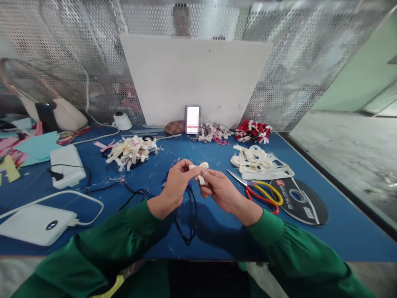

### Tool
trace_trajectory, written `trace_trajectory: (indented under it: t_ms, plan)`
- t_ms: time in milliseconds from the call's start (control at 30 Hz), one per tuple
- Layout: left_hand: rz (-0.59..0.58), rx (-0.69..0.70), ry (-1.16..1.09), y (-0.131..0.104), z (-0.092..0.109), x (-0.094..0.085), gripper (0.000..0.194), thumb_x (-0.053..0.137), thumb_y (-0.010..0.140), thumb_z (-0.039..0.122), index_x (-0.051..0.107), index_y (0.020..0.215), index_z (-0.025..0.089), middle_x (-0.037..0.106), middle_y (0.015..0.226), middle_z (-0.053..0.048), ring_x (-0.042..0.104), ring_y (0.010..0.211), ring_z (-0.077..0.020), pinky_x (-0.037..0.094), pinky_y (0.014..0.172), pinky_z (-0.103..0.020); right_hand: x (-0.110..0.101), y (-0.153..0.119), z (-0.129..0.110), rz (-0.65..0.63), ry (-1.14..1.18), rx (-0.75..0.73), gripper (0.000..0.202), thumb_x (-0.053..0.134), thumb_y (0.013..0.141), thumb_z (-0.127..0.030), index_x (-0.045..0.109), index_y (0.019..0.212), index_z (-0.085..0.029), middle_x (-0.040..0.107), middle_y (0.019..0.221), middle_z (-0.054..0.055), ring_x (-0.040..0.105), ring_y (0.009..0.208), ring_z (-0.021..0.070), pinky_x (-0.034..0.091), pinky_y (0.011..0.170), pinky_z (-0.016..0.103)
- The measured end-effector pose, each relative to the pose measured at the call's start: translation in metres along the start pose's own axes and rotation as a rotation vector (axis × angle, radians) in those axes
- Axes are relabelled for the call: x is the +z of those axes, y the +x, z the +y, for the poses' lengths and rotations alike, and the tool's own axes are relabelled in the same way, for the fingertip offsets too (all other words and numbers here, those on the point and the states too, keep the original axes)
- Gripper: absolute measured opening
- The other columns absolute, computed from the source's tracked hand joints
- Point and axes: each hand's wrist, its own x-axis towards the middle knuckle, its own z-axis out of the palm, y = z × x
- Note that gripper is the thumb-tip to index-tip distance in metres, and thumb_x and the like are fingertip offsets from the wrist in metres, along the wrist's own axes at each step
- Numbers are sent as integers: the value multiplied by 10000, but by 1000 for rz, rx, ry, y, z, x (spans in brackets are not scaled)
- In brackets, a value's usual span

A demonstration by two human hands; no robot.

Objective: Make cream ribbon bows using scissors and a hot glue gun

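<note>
A small cream ribbon bow [204, 165] is pinched between my two hands above the middle of the blue table. My left hand [175, 182] grips its left side with thumb and fingers. On its right side, the fingers of my right hand [221, 188] are closed on it, and a short ribbon end hangs down between the hands. Right of my right hand lie scissors [262, 190] with yellow and red handles. Behind them is a loose heap of cream ribbon [259, 162]. A pile of cream ribbon pieces [132, 151] rests to the left.
A black spool disc [299, 200] lies at the right. Black cable [195, 215] loops below my hands. White power bank [37, 223], white adapter [66, 165] and cords occupy the left. At the back are a lit phone [192, 120], a patterned case [174, 128] and red-white ribbons [252, 131].
</note>
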Motion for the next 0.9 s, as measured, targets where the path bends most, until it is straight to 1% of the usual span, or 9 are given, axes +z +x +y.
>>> trace_trajectory:
  t_ms: [167, 233, 300, 367, 467, 567, 700, 800, 900]
  plan:
    - [24, 111, -36, 16, 35, 4, 310, 805, 662, 259, 513, 617, 164, 524, 556, 51, 426, 515, -54, 343, 493, -161, 19, 21, -28, -30, -23, -107, 369, 737, 812, -471, 547, 709, -172, 343, 558, -97, 291, 445, 43, 302, 472, 222]
    - [42, 110, -47, 22, 45, 2, 313, 811, 642, 239, 508, 610, 164, 505, 549, 56, 417, 505, -51, 324, 478, -162, 25, 30, -31, -22, -49, -156, 373, 727, 819, -478, 544, 700, -176, 362, 546, -93, 324, 433, 47, 299, 462, 221]
    - [21, 100, -59, 26, 51, 0, 322, 812, 637, 235, 496, 613, 172, 493, 530, 64, 431, 480, -56, 340, 471, -173, 29, 36, -31, 15, -105, -212, 375, 725, 822, -474, 554, 683, -171, 445, 552, -69, 401, 428, 56, 320, 457, 224]
    - [-14, 136, -52, 29, 53, -2, 332, 805, 661, 255, 482, 627, 185, 493, 505, 71, 450, 449, -68, 372, 470, -190, 30, 40, -28, 20, -137, -221, 360, 707, 838, -473, 592, 702, -160, 543, 600, -30, 492, 449, 75, 371, 472, 232]
    - [-14, 205, 52, 30, 49, -1, 307, 770, 708, 277, 480, 644, 198, 504, 467, 69, 454, 409, -84, 379, 445, -203, 28, 39, -25, -50, -78, -138, 363, 651, 879, -511, 645, 814, -154, 611, 694, 7, 567, 494, 101, 431, 494, 245]
    - [-15, 175, 124, 28, 42, 0, 253, 730, 718, 256, 490, 656, 204, 522, 464, 64, 478, 395, -102, 384, 424, -212, 25, 35, -23, -51, -18, -81, 403, 664, 864, -547, 622, 788, -153, 587, 708, -3, 530, 469, 76, 403, 467, 228]
    - [-10, 139, 39, 26, 39, -1, 280, 762, 702, 259, 496, 644, 190, 586, 533, 39, 560, 489, -102, 443, 532, -212, 22, 34, -23, -80, -2, -55, 447, 685, 839, -569, 516, 701, -178, 456, 613, -58, 407, 417, 50, 358, 455, 223]
    - [-14, 128, -43, 23, 42, 0, 314, 799, 671, 268, 498, 633, 186, 586, 532, 39, 554, 470, -100, 454, 544, -226, 21, 35, -19, -62, -236, -145, 478, 601, 875, -614, 488, 670, -198, 390, 544, -70, 370, 378, 68, 303, 424, 241]
    - [-7, 110, -96, 19, 45, 2, 364, 829, 620, 266, 472, 614, 191, 590, 539, 39, 534, 420, -105, 435, 470, -235, 20, 32, -12, 93, -635, -380, 486, 474, 943, -608, 502, 655, -217, 411, 505, -40, 414, 421, 117, 294, 460, 271]
